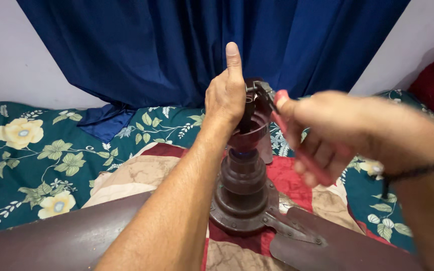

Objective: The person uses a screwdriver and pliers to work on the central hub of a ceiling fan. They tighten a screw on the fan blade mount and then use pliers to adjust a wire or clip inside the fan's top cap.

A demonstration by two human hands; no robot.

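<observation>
Frame centre: left hand (225,98) clamped on the ceiling fan's (244,193) downrod top, thumb raised; right hand (327,133), blurred, closed around red-handled pliers (272,103) at its fitting. Fan, seemingly heavy and rigid, stands on a floral bedsheet (36,160), best gripped at the stem; brown blades (56,241) fill the lower frame.

Left hand (225,98) is gripping the top of the brown ceiling fan (244,185) rod, thumb pointing to twelve o'clock. Right hand (337,133), blurred at three o'clock, is squeezing red-handled pliers (282,125) whose jaws are biting at the rod's tip. Fan blades (66,241) are spreading toward seven and five o'clock over the floral bedsheet (31,160).
</observation>
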